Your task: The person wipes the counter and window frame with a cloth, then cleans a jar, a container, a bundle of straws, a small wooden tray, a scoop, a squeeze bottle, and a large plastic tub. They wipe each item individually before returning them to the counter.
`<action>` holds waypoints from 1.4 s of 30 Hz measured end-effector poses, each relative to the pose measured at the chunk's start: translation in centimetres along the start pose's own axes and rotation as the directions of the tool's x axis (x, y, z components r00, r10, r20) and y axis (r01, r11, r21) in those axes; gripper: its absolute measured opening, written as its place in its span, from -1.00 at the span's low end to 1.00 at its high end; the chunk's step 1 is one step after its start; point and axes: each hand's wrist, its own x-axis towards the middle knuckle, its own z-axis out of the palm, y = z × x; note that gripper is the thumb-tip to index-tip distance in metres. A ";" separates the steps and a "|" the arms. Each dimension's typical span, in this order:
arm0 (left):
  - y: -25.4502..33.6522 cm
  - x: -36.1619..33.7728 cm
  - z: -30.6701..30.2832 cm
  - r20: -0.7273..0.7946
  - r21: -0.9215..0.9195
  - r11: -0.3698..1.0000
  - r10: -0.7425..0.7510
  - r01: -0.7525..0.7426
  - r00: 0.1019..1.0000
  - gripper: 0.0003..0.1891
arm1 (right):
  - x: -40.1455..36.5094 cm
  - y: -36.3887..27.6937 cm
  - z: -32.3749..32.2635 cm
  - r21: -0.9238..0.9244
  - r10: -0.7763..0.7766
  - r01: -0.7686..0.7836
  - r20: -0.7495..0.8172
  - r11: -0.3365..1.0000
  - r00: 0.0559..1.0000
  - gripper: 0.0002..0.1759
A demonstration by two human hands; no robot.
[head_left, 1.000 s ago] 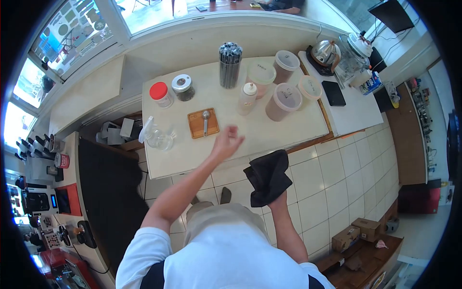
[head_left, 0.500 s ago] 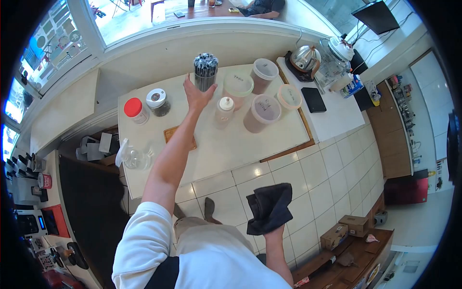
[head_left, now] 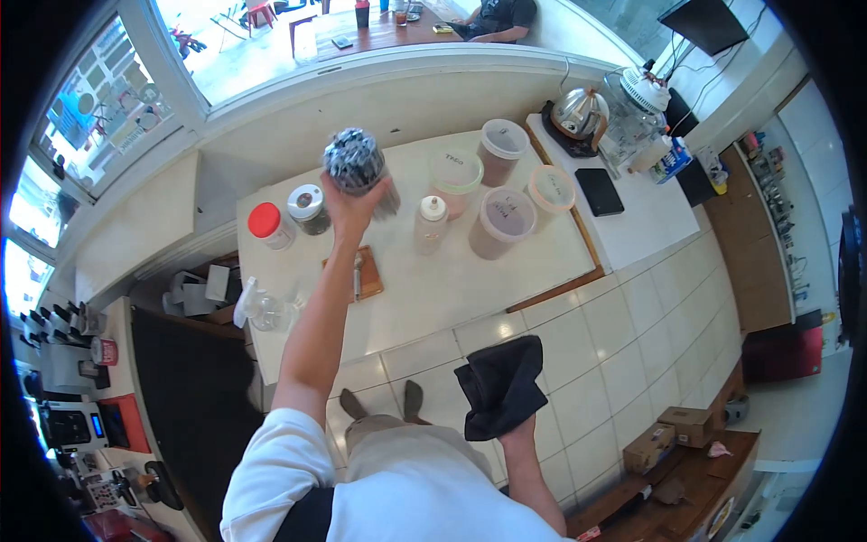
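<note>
My left hand (head_left: 350, 210) is wrapped round a clear container of wrapped straws (head_left: 354, 163), tilted above the back of the white table (head_left: 424, 294). Its lower part slants away to the right behind my fingers. My right hand (head_left: 519, 434) grips a folded black cloth (head_left: 499, 384) over the tiled floor, in front of the table; the cloth hides most of the fingers. Left of the straw container stand a jar with a silver lid (head_left: 309, 210) and a red-lidded jar (head_left: 271, 226). To its right is a squeeze bottle (head_left: 431, 226).
Several lidded tubs (head_left: 502, 221) stand at the table's right. A small wooden tray (head_left: 368, 275) bears a metal utensil, and a spray bottle (head_left: 265, 310) is at the left. A kettle (head_left: 580, 113) and a black tablet-like slab (head_left: 600, 191) occupy the side counter.
The straw container has moved left and now tilts, its top towards me. My right hand still has the cloth. The view has shifted slightly, and the utensil on the tray now shows.
</note>
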 end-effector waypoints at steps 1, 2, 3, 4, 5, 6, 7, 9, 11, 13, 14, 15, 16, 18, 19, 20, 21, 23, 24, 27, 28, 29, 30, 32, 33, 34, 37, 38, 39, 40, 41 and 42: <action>2.0 -1.3 -1.8 0.014 -0.007 1.000 0.003 -0.003 1.000 0.03 | 0.5 0.2 0.9 0.026 0.032 -0.033 0.044 0.999 0.998 -0.46; 4.1 -2.8 -3.6 0.027 -0.012 1.000 0.003 -0.003 1.000 0.04 | 0.9 -0.1 2.7 -0.026 0.047 -0.045 0.085 0.999 0.995 -0.47; 5.3 -4.2 -5.4 0.065 0.001 1.000 -0.007 0.007 0.998 0.04 | 1.5 0.1 4.0 0.026 0.089 -0.093 0.117 0.995 0.989 -0.47; 6.3 -5.7 -7.1 0.103 0.016 1.000 -0.023 0.021 0.994 0.04 | 2.1 0.3 5.3 0.074 0.131 -0.143 0.149 0.987 0.980 -0.47; 7.3 -7.5 -8.9 0.142 0.035 0.999 -0.045 0.040 0.989 0.04 | 2.7 1.1 6.1 0.222 0.195 -0.232 0.178 0.947 0.965 -0.46; 8.7 -9.6 -10.4 0.150 0.063 0.997 -0.059 0.050 0.987 0.02 | 3.1 2.2 6.6 0.363 0.254 -0.316 0.210 0.876 0.944 -0.46; 10.1 -11.8 -11.3 0.158 0.088 0.994 -0.072 0.058 0.985 -0.01 | 4.0 3.7 7.0 0.353 0.247 -0.329 0.258 0.876 0.934 -0.44; 11.5 -16.3 -11.9 0.166 0.038 0.995 -0.096 0.091 0.981 -0.06 | 5.7 7.6 7.0 0.349 0.299 -0.416 0.342 0.840 0.891 -0.41; 12.1 -20.2 -12.1 0.169 -0.107 0.985 -0.116 0.136 0.979 -0.11 | 4.7 9.0 9.7 0.049 0.284 -0.325 0.377 0.944 0.881 -0.34; 12.5 -21.2 -14.0 0.289 0.323 0.946 -0.083 -0.016 0.954 -0.11 | 4.5 8.8 11.0 0.064 0.144 -0.202 0.497 0.977 0.856 -0.31; 12.6 -21.3 -14.5 0.313 0.283 0.954 -0.194 0.104 0.930 -0.10 | 5.0 8.8 11.6 0.078 0.070 -0.134 0.550 0.988 0.832 -0.30; 12.8 -21.6 -15.0 0.358 0.238 0.963 -0.206 0.124 0.911 -0.09 | 5.5 8.4 11.6 0.069 0.121 -0.203 0.607 0.977 0.785 -0.30; 13.4 -22.1 -15.6 0.401 0.195 0.969 -0.220 0.151 0.889 -0.09 | 5.8 7.4 12.1 0.051 0.171 -0.270 0.659 0.961 0.733 -0.31; 13.8 -22.2 -15.8 0.440 0.015 0.983 -0.169 0.181 0.882 -0.05 | 5.3 5.1 13.2 0.063 0.279 -0.469 0.732 0.881 0.622 -0.32; 14.0 -22.3 -15.7 0.422 -0.121 0.975 -0.120 0.187 0.899 -0.03 | 4.5 4.4 13.6 0.060 0.059 -0.167 0.776 0.984 0.628 -0.33; 14.2 -22.3 -15.3 0.411 -0.259 0.947 -0.067 0.187 0.909 -0.01 | 3.9 3.7 13.9 0.083 -0.165 0.167 0.806 0.982 0.569 -0.34; 12.9 -22.1 -16.1 0.428 -0.242 0.949 -0.082 0.201 0.900 0.03 | 3.9 3.9 13.6 0.126 -0.185 0.142 0.805 0.982 0.564 -0.35; 10.9 -22.0 -17.1 0.416 -0.248 0.947 -0.085 0.203 0.905 0.06 | 4.3 5.7 12.2 0.248 -0.041 -0.253 0.785 0.935 0.618 -0.37; 11.0 -21.9 -16.9 0.387 -0.271 0.944 -0.075 0.191 0.919 0.07 | 4.0 5.7 12.4 0.323 0.133 -0.578 0.782 0.749 0.609 -0.39; 11.8 -22.3 -16.5 0.378 -0.185 0.982 0.040 0.034 0.925 0.03 | 3.3 4.8 13.0 0.185 0.144 -0.377 0.706 0.908 0.693 -0.39; 12.1 -22.5 -16.4 0.367 -0.142 0.989 0.079 -0.028 0.927 0.03 | 3.3 4.8 13.1 0.224 0.148 -0.386 0.667 0.895 0.730 -0.39; 12.5 -22.8 -16.3 0.387 -0.107 0.994 0.060 -0.020 0.920 0.02 | 3.4 5.0 13.0 0.265 0.155 -0.395 0.626 0.880 0.765 -0.40; 13.2 -23.0 -16.2 0.407 -0.072 0.997 0.041 -0.013 0.912 0.01 | 3.5 5.2 13.0 0.304 0.164 -0.401 0.584 0.864 0.795 -0.41; 12.9 -23.0 -16.1 0.386 0.012 0.996 0.082 -0.093 0.919 0.02 | 3.7 6.5 12.9 0.131 0.086 -0.143 0.369 0.981 0.926 -0.39; 12.6 -22.9 -15.8 0.347 0.014 0.994 0.094 -0.106 0.933 0.01 | 3.6 7.0 13.1 0.019 0.016 -0.022 0.262 1.000 0.965 -0.39; 12.6 -22.8 -15.5 0.307 0.018 0.993 0.107 -0.118 0.946 0.01 | 2.8 7.3 13.5 -0.155 -0.100 0.140 0.241 0.978 0.965 -0.38; 12.8 -20.9 -15.2 0.207 0.039 0.994 0.091 -0.101 0.974 -0.04 | -1.2 7.1 15.4 -0.526 -0.393 0.519 0.339 0.674 0.855 -0.31; 13.1 -20.7 -15.3 0.231 0.048 0.996 0.058 -0.071 0.971 -0.05 | -2.2 6.6 15.9 -0.575 -0.495 0.645 0.420 0.503 0.761 -0.29; 13.9 -20.5 -15.3 0.255 0.056 0.998 0.024 -0.040 0.967 -0.05 | -2.9 6.3 16.3 -0.601 -0.569 0.739 0.507 0.305 0.647 -0.26; 14.3 -20.3 -15.3 0.277 0.063 0.998 -0.008 -0.010 0.961 -0.06 | -3.3 6.1 16.5 -0.598 -0.611 0.796 0.598 0.090 0.518 -0.24; 12.5 -20.0 -16.6 0.285 0.119 0.993 -0.020 -0.015 0.958 -0.05 | -2.5 5.5 16.7 -0.589 -0.615 0.807 0.647 -0.028 0.451 -0.20; 12.6 -19.9 -16.7 0.340 0.039 0.999 -0.003 -0.010 0.940 -0.05 | -1.8 4.5 16.9 -0.530 -0.576 0.843 0.661 0.096 0.481 -0.22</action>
